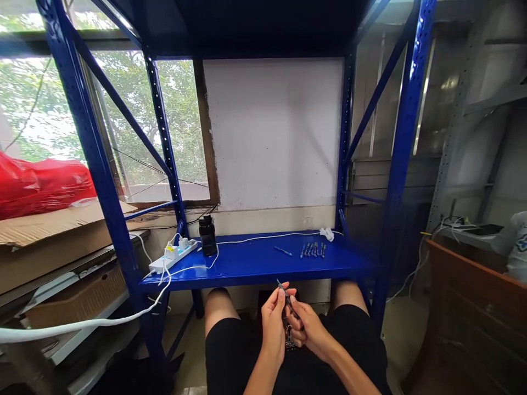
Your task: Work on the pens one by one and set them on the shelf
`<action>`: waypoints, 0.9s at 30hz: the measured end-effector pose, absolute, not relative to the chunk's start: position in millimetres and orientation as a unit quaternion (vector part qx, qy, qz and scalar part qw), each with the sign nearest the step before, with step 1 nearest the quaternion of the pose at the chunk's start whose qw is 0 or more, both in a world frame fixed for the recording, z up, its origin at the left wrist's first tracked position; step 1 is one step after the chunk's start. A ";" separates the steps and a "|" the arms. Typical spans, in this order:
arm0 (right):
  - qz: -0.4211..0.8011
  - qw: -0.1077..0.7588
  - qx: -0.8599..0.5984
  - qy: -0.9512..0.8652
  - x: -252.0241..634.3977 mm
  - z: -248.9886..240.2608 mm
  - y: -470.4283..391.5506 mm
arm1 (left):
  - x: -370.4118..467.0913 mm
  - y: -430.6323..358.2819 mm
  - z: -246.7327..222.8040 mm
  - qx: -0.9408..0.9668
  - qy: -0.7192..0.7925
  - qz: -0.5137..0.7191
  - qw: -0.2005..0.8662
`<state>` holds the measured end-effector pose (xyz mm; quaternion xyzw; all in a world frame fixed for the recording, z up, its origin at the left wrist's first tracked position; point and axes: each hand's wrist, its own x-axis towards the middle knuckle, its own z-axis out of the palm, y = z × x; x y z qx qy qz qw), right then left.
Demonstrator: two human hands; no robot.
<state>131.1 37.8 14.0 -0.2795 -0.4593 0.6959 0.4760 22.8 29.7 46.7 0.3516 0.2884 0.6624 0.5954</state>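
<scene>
Over my lap, in front of the shelf's edge, my left hand (274,315) and my right hand (308,323) are close together. Both have their fingers closed on one slim dark pen (281,285), whose tip points up and away from me. Fingers cover most of its length. Small shiny dark pieces (290,336) show below the hands; I cannot make out what they are. On the blue shelf (247,263) lies a single blue pen (283,251). To its right, several similar pens (313,250) lie side by side in a row.
A black bottle (207,236) stands at the shelf's left, beside a white power strip (173,256) with plugs. A white cable (102,322) crosses the left side. Crumpled white tissue (327,234) lies at the back right. Blue uprights (397,164) frame the shelf.
</scene>
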 end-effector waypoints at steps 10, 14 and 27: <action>0.325 0.547 -0.386 -0.668 139.0 9.8 39.4 | 18.0 38.3 29.2 0.275 0.298 0.702 0.585; 0.322 0.552 -0.373 -0.672 143.4 13.9 34.7 | 20.4 32.2 32.6 0.324 0.306 0.709 0.547; 0.520 0.553 -0.300 -0.578 136.1 4.4 37.8 | 19.3 33.1 28.5 0.385 0.314 0.686 0.532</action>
